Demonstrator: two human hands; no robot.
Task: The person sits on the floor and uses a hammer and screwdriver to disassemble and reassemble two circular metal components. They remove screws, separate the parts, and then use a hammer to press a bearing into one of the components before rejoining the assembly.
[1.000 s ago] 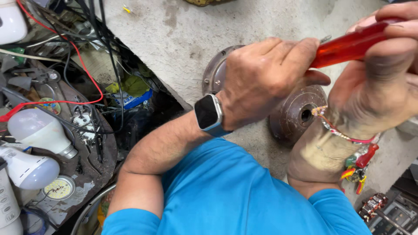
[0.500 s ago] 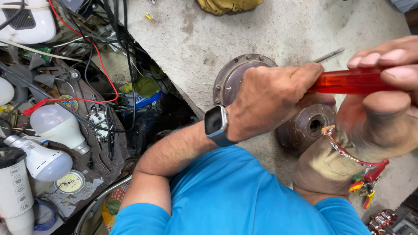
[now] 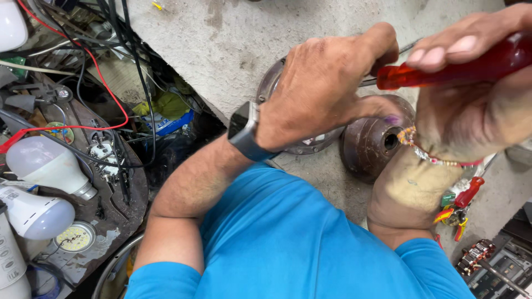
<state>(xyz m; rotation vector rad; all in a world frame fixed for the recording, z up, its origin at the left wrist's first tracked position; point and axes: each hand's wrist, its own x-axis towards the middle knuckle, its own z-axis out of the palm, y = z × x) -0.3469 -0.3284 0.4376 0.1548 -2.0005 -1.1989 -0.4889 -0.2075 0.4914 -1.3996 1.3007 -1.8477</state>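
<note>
Two hands work in the head view: the right hand is closed around a red-handled screwdriver, the left hand curls over the round metal housing beneath it on the concrete, where a steady, square-held shaft would likely serve best.
</note>
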